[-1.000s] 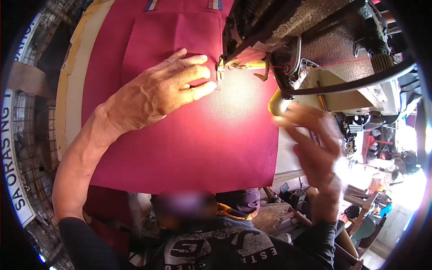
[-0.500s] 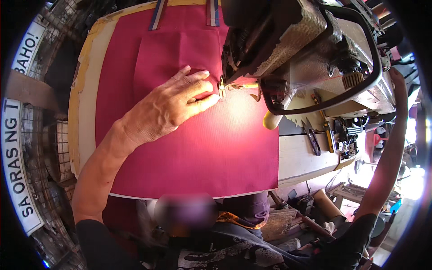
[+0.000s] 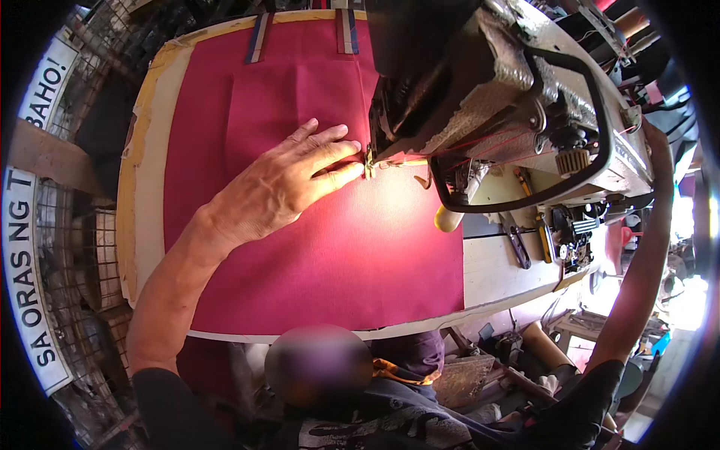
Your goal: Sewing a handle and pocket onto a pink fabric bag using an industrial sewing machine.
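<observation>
A large crimson cloth panel lies flat, with a smaller crimson piece on top and two striped straps at its far edge. My left hand rests palm down on the cloth, fingers stretched out and slightly apart. Its fingertips lie just left of the presser foot of a sewing machine, close to the right edge of the smaller piece. Far to the right, my right hand reaches the machine's right end; its fingers are mostly hidden.
A dark frame-like bar juts from the machine's front. A yellow-tipped lamp or knob hangs over the cloth. On the pale table lie thread snips, a yellow-handled tool and a bobbin winder-like mechanism.
The view has shifted slightly, so the machine and straps sit lower. My left fingers have flattened and straightened beside the presser foot. My right hand stays at the machine's right end.
</observation>
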Demonstrator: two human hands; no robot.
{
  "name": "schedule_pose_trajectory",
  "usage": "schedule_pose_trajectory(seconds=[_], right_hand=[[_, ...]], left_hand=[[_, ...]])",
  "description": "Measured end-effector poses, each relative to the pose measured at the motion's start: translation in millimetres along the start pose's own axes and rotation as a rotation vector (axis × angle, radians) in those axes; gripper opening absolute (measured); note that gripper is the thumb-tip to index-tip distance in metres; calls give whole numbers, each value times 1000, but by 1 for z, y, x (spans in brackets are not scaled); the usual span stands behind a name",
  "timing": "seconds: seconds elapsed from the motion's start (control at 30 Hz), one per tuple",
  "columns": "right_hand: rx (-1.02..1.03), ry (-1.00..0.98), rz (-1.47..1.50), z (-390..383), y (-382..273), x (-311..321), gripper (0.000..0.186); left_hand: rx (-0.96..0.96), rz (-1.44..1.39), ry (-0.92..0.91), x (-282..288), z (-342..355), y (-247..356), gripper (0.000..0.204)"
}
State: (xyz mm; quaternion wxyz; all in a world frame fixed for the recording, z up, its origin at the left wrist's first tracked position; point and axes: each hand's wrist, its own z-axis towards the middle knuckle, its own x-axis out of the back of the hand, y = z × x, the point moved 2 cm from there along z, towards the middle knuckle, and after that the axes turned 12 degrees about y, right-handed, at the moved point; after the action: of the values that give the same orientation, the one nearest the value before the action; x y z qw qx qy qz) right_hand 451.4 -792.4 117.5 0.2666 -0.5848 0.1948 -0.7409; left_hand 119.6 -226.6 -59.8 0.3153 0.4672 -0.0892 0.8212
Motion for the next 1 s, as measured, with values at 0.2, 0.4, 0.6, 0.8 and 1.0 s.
schedule_pose_trajectory(seconds=[0.2,0.4,0.6,0.8,1.0], right_hand=[[-76,-21,-12,2,-6,10,50],[349,-145,-235,2,11,24,45],[559,544,-797,-74,134,55,56],[452,568,267,-133,186,-11,46],[323,744,-284,-81,84,14,44]], left_hand=[[-3,-46,21,-1,2,-2,30],[11,-49,-58,-3,4,-3,31],[-12,-96,-18,1,5,-6,33],[6,-107,-33,-4,0,-13,40],[-15,-80,17,-1,-1,-11,41]])
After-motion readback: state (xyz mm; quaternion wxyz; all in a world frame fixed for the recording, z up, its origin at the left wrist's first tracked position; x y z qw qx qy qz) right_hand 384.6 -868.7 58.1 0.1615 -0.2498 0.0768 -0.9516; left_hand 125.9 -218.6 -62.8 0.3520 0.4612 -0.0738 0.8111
